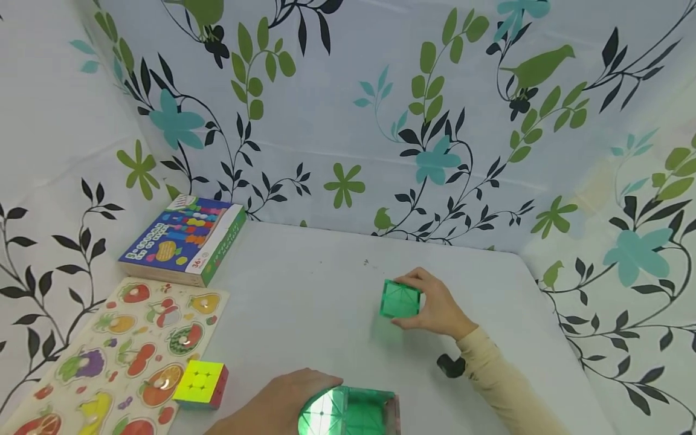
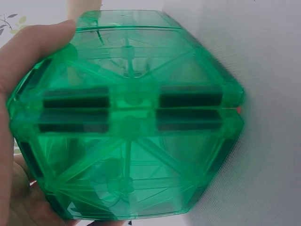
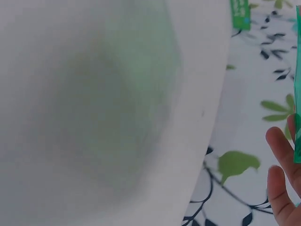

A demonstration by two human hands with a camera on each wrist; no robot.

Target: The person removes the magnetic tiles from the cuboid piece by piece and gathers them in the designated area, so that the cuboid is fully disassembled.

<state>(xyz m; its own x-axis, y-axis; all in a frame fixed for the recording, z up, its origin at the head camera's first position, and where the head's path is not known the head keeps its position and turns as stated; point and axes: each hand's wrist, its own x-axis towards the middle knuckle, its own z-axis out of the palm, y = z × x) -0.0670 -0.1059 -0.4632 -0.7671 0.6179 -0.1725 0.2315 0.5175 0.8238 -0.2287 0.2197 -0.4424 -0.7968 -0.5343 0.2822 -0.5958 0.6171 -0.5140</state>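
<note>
In the head view my right hand [image 1: 437, 307] pinches a translucent green square magnetic tile [image 1: 400, 299] between thumb and fingers, held up off the white table. The right wrist view shows that tile [image 3: 297, 89] nearly edge-on at the right border, with fingertips [image 3: 280, 141] against it. My left hand [image 1: 280, 399] grips a structure of joined green magnetic tiles [image 1: 370, 417] at the bottom of the head view. Seen close in the left wrist view, the structure [image 2: 127, 160] has several tiles meeting along a seam, the left thumb [image 2: 47, 40] lying along its side. Its lower part is cut off in the head view.
A yellow-topped puzzle cube [image 1: 200, 383] sits at the edge of a fruit-picture board [image 1: 127, 329] on the left. Behind the board lies a boxed toy [image 1: 182, 238]. A small black object [image 1: 451, 365] is beside the right sleeve. Patterned cloth [image 1: 337, 121] backs the white table [image 1: 304, 290].
</note>
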